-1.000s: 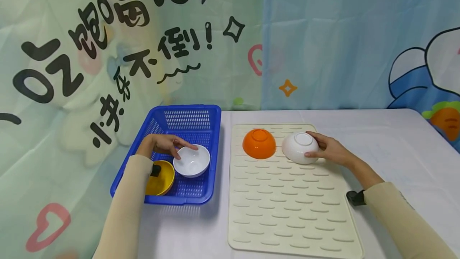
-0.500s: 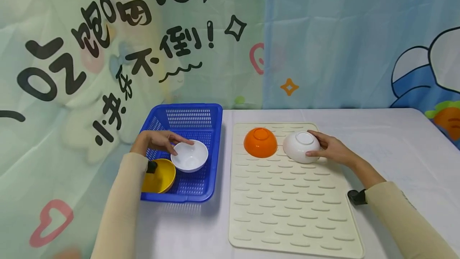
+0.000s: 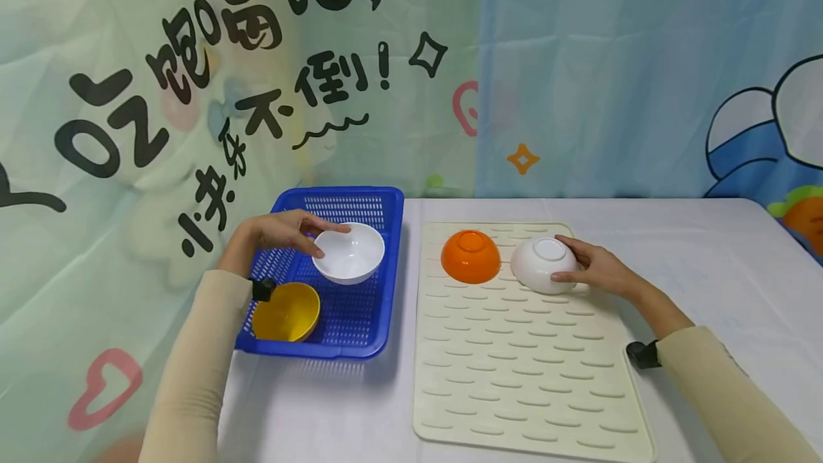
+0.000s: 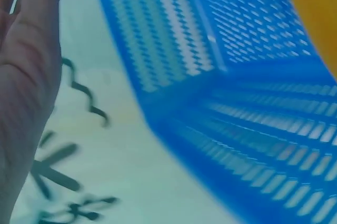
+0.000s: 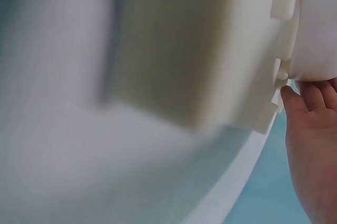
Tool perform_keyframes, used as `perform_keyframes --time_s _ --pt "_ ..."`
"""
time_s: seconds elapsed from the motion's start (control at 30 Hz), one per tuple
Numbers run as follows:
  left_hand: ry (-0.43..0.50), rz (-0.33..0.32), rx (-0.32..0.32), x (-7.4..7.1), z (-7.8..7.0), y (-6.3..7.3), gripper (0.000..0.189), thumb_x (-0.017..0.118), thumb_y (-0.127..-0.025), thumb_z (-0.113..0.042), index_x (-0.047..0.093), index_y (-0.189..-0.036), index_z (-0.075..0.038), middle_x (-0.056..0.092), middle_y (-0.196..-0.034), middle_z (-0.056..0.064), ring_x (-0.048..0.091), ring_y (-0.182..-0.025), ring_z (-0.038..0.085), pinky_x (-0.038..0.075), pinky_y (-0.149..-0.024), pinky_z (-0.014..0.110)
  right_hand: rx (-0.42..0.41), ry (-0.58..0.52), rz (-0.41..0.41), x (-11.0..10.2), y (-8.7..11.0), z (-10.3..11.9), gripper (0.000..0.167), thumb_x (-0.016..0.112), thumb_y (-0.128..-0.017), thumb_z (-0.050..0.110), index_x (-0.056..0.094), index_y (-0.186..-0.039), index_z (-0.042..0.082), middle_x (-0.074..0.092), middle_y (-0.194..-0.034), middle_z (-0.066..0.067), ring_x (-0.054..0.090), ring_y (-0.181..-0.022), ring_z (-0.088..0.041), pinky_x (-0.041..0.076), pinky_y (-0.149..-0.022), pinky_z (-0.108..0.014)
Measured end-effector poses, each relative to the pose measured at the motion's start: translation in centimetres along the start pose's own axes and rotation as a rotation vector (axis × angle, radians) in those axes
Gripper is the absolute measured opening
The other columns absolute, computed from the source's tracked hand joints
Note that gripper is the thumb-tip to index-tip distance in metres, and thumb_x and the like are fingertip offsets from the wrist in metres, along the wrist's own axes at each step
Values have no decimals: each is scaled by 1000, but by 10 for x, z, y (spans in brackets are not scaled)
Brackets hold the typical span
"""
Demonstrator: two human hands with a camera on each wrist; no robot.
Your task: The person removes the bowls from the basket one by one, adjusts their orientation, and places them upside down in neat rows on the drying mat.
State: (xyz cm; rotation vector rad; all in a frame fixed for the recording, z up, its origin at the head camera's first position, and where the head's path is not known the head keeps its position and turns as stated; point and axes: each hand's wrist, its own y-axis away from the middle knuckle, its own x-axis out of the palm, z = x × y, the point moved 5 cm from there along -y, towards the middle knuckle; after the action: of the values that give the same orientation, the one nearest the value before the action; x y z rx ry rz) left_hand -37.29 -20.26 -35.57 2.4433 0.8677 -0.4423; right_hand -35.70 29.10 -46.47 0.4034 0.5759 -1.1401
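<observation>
A printed cloth backdrop with large black lettering hangs behind a tabletop covered in white. On it, to the person's left, sits a blue perforated basket; beside it lies a cream mat with raised ridges.

The left hand reaches over the basket's left side and pinches the near-left rim of an upright white bowl, thumb and fingers a little apart along the edge. This bowl is over the basket's far half — whether it touches the basket floor I cannot tell. A yellow bowl rests in the near-left corner, below the left wrist.

The right hand has a loose grip on an overturned white bowl, thumb on the near side and fingers on the far side, around its right flank. That bowl is rim-down on the mat, just beside an overturned orange bowl. The right wrist view shows fingertips right at the bowl's lower edge.

All four bowls look like smooth, glossy plastic or melamine: probably light, stiff and not very fragile, but slippery if wet. The thin rim seems the surest hold on an upright one; overturned, the rounded wall slopes away, so a wide hold low by the rim, or a pinch on the foot ring, should serve best.
</observation>
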Motion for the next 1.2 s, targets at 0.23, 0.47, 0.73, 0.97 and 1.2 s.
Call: perform_keyframes --time_s 0.23,0.47,0.73,0.97,1.2 --pt "-63 -53 112 16 -51 1 60 75 -77 -15 52 -132 -15 30 -69 5 34 -62 17 28 -53 23 -58 60 -21 -28 0 28 85 71 -82 20 18 -146 1 19 -148 -25 17 -133 -43 21 -103 -56" --pt "-5 -24 151 50 -99 5 60 76 -76 -12 51 -132 -12 32 -66 5 35 -60 17 27 -54 24 -228 158 -169 -49 13 102 83 76 -76 16 31 -145 21 35 -145 -9 34 -131 -26 31 -98 -57" --pt "11 40 211 82 -140 8 61 76 -77 -11 52 -132 -16 35 -63 4 36 -57 18 30 -56 25 -1038 277 -350 -14 74 240 76 74 -74 41 50 -126 -9 52 -127 -21 45 -123 -19 35 -101 -24" --pt "-13 111 274 101 -170 11 61 74 -78 -10 50 -134 -16 35 -65 6 34 -55 18 29 -52 25 -1422 372 -510 27 122 301 60 65 -83 39 58 -115 -11 59 -114 -24 54 -112 -30 39 -99 -34" --pt "42 182 309 115 -185 15 63 73 -78 -6 48 -135 -12 57 -101 2 37 -55 17 36 -56 23 -1617 542 -758 48 140 303 37 61 -90 25 62 -111 -5 64 -108 -20 60 -103 -27 43 -93 -39"
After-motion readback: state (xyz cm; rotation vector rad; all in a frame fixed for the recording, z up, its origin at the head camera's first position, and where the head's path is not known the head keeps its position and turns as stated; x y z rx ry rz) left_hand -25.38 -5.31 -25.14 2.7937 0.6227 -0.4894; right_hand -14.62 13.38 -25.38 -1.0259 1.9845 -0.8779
